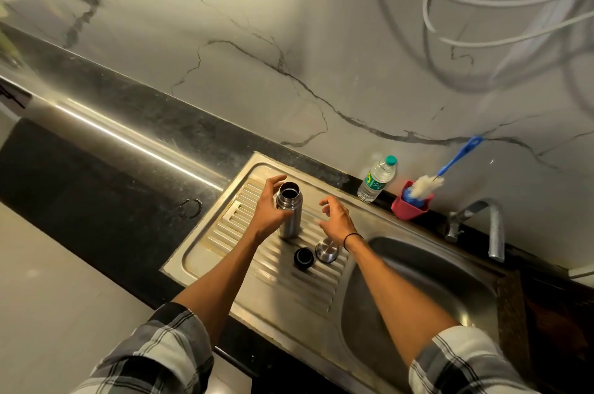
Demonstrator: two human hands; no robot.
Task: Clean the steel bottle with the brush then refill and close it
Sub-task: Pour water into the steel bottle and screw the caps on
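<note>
The steel bottle [290,210] stood upright and uncapped on the ribbed drainboard [225,226] of the steel sink unit, its dark mouth exposed. The left hand [269,207] gripped it from the 9 o'clock side, fingers curled round the upper body just below the neck. The right hand [336,220] hovered just beside the bottle at its 3 o'clock, fingers spread and loosely bent, holding nothing and not touching the bottle.

On the drainboard at the bottle's 5 o'clock lay two separate closures: a black inner stopper [303,258] and, just beside it at its 2 o'clock, a steel cap [327,250]. The right wrist, bearing a thin dark band, passed above the steel cap.

At 2 o'clock from the bottle, on the dark desk [135,143] against the marble-patterned wall, stood a clear plastic water bottle [376,180] with a green cap. Near it at its 3 o'clock, a red holder [409,209] contained the bottle brush [427,186], white bristles up, blue handle leaning toward the wall. The tap [491,226] stood at 3 o'clock of the holder, its spout over the basin [418,297]. Blurred cables hung across the upper right of the view. Both forearms were bare, with checked sleeves rolled above the elbows.
</note>
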